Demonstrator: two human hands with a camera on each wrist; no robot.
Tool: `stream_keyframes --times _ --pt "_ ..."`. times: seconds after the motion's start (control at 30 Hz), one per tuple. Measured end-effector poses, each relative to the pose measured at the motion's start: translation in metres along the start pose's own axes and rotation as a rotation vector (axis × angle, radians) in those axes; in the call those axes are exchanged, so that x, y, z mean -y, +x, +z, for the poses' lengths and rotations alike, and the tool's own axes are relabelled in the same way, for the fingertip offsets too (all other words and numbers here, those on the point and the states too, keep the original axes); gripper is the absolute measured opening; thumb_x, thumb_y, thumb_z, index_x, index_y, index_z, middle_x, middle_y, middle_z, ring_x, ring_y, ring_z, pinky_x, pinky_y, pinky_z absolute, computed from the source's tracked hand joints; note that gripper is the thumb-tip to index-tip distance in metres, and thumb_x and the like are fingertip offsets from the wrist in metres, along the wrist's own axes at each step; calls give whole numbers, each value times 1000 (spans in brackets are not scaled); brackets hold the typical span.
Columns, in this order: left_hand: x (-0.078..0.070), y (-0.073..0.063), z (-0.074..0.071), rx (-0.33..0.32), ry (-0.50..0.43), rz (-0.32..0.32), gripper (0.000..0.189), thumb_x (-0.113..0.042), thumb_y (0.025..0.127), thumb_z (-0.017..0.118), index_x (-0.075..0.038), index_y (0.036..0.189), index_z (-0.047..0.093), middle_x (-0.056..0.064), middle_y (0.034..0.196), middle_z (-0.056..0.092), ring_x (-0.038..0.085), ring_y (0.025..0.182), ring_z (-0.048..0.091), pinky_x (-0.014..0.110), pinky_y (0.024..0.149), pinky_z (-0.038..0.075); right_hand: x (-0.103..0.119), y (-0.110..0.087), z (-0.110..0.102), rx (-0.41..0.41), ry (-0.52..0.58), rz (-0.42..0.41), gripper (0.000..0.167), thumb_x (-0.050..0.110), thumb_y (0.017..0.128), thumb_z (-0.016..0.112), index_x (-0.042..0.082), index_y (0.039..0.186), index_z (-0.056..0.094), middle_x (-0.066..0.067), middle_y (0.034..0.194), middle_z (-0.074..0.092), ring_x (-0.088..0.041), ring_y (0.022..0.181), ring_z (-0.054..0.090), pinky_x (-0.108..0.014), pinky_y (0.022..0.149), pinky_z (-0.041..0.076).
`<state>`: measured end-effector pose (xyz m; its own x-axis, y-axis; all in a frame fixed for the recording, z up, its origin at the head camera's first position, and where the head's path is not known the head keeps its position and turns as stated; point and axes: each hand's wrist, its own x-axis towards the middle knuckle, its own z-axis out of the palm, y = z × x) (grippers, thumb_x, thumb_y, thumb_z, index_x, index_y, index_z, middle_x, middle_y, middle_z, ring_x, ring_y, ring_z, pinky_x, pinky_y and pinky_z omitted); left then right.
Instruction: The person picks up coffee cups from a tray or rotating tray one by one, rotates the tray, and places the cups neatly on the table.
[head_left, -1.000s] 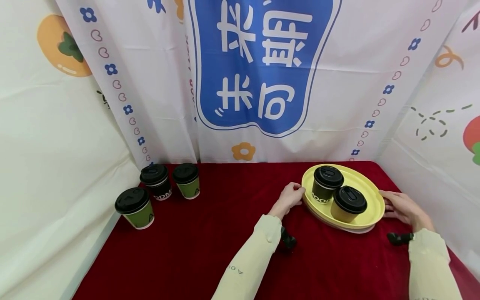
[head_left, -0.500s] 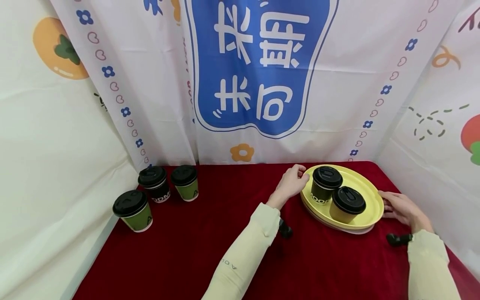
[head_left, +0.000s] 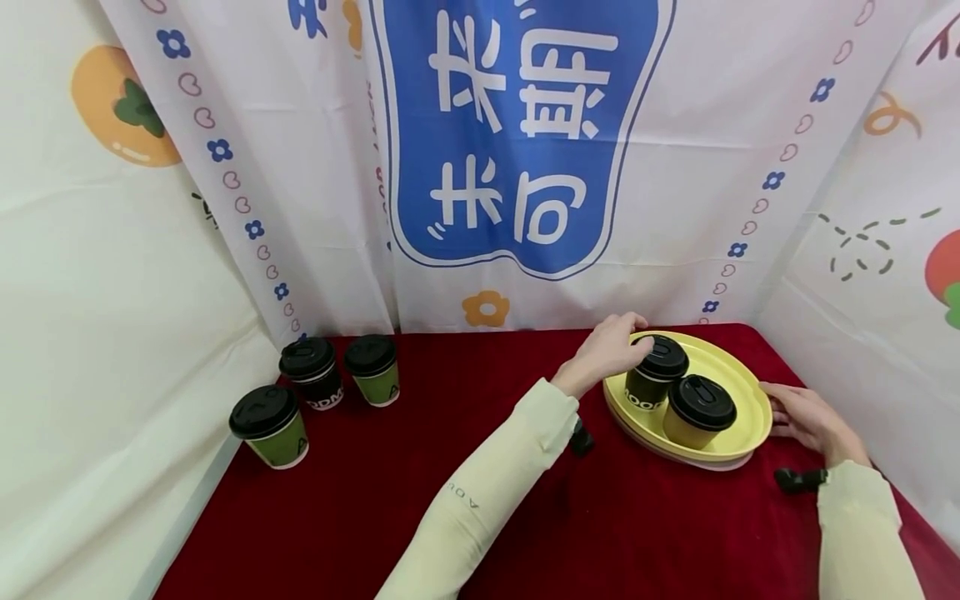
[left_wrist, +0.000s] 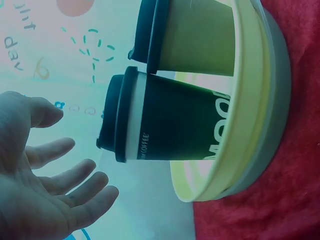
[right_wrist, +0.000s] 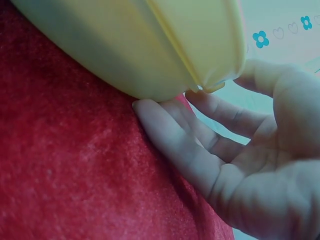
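One dark cup [left_wrist: 175, 120], judged light and crushable, stands lidded on the yellow tray [head_left: 720, 356] at the table's [head_left: 337, 483] right, warranting a gentle mid-wall hold; left hand [head_left: 607, 348] spread, grasping nothing beside it, right hand [head_left: 810, 417] gripping the tray's rim.

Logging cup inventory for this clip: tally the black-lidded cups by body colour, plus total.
Green tapered cups with black lids: 2
Dark tapered cups with white lettering and black lids: 2
Tan tapered cup with black lid: 1
Total: 5
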<state>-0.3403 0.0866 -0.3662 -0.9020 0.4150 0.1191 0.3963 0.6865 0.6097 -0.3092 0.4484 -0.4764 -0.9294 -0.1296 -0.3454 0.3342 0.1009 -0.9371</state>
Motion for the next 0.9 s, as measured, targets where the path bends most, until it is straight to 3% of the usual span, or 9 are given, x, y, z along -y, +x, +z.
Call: stream_keyframes --times 0.17,0.43,0.9 --pt "-13 5 -1 21 92 39 39 -41 97 52 -26 132 57 -7 130 58 11 121 51 27 101 44 -1 -1 0 -1 17 -1 31 37 104 44 35 90 71 9 82 71 -7 75 69 -32 72 60" --pt "-26 9 4 90 201 0 45 -46 96 54 -30 137 52 -8 135 53 15 122 47 29 98 44 0 -1 1 -14 13 11 31 37 104 46 31 89 72 8 79 70 -7 71 67 -32 70 59" --pt "-31 13 19 136 379 36 53 -48 95 52 -35 146 43 -9 143 47 12 129 43 32 97 49 0 1 0 -28 -24 30 32 38 104 46 28 87 70 8 77 71 -7 72 68 -34 71 60"
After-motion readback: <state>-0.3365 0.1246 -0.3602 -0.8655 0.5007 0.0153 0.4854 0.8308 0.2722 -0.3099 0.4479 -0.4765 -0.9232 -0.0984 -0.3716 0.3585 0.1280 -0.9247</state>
